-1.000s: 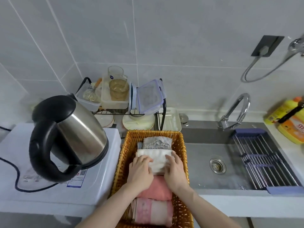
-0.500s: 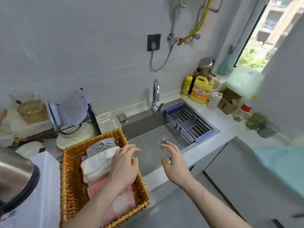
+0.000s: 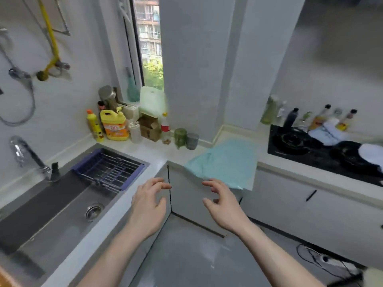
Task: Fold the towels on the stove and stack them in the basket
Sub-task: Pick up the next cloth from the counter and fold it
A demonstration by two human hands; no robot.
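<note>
Both hands have left the basket: left hand [image 3: 148, 206] and right hand [image 3: 224, 206] hover empty, fingers apart; the teal towel [image 3: 226, 162] overhanging the table could slip off if tugged

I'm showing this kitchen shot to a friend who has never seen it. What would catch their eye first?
Probably the two bare hands, left hand and right hand, reaching forward empty with loosely spread fingers above the floor. Just beyond them a pale blue towel lies spread on the counter corner, its edge hanging over. At far right, white towels sit on the black stove.
</note>
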